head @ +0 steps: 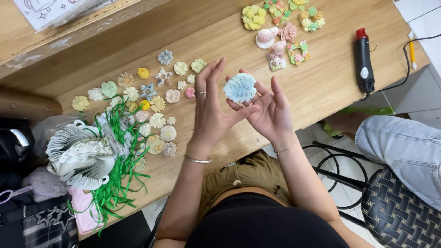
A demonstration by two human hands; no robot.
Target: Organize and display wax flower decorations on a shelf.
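A round pale-blue flower piece with ridged petals (240,87) is held up above the wooden table (321,78). My right hand (271,110) cradles it from below on its fingertips, palm up. My left hand (210,105) sits beside it with fingers spread upward and thumb reaching under the flower's lower edge; a ring shows on one finger and a bangle on the wrist.
Several small pastel flower pieces (156,98) lie on the table's left. A stack of white card tags (80,154) and green strips (117,183) sit further left. Decorated flower clusters (282,23) and a black heat tool (364,62) are at the right. Another person's denim-clad leg (404,149) rests on a woven stool.
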